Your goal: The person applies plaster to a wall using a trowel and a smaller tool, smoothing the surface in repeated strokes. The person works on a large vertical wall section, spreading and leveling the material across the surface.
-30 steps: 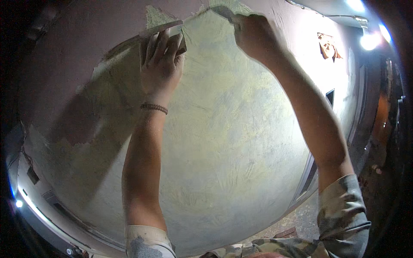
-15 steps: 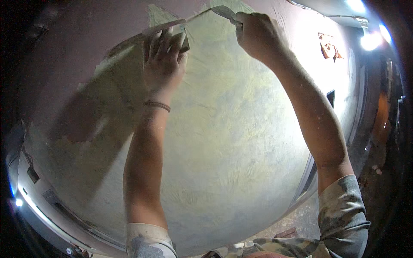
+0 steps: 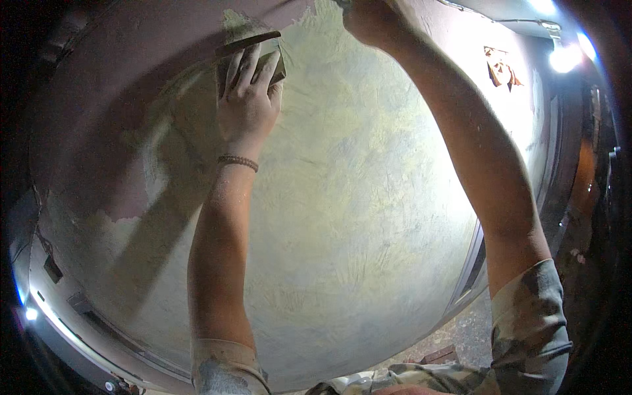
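In front of me is a wall with a pale greenish, streaked skim coat (image 3: 342, 197); its ragged edge meets bare mauve wall (image 3: 118, 184) at the left and top. My left hand (image 3: 250, 99), a beaded bracelet at its wrist, is raised and closed on a small flat board with a dark edge (image 3: 249, 43). Its fingers lie along the board, close to the coat's upper edge. Up at the top rim of the view, my right hand (image 3: 378, 23) is closed round a putty knife, whose blade is almost wholly cut off by the frame.
A bright lamp (image 3: 565, 58) shines at the upper right beside a cable. Torn brownish material (image 3: 503, 68) sits on the right part of the wall. A small dark box (image 3: 52, 268) with a wire is at the left. A brick-like block (image 3: 440, 355) lies below on the floor.
My right hand has moved up and slightly left, taking the putty knife mostly out of view. My left hand and the board have shifted only slightly left.
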Demonstrator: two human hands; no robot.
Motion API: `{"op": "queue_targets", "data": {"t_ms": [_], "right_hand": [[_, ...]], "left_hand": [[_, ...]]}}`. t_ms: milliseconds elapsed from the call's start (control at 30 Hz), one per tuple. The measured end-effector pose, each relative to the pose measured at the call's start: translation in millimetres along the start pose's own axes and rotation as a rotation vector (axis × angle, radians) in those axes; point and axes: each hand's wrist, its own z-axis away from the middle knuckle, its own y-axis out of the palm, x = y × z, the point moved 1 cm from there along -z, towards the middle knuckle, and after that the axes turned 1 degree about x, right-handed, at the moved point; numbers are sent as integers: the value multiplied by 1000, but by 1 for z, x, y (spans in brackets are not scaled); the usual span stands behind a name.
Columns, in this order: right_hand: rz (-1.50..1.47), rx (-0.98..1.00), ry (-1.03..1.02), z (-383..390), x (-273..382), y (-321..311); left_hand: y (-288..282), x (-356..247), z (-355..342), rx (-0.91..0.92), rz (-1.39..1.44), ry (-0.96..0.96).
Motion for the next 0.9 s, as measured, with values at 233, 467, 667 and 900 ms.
{"op": "queue_targets", "data": {"t_ms": [233, 467, 667, 900], "right_hand": [[-87, -11, -102, 12, 1, 3], [-93, -10, -188, -2, -4, 14], [38, -127, -163, -14, -12, 12], [47, 134, -5, 48, 4, -10]], "left_hand": [[9, 5, 5, 22, -13, -33], [11, 5, 4, 20, 32, -10], [3, -4, 1, -17, -18, -5], [2, -3, -6, -27, -3, 25]]}}
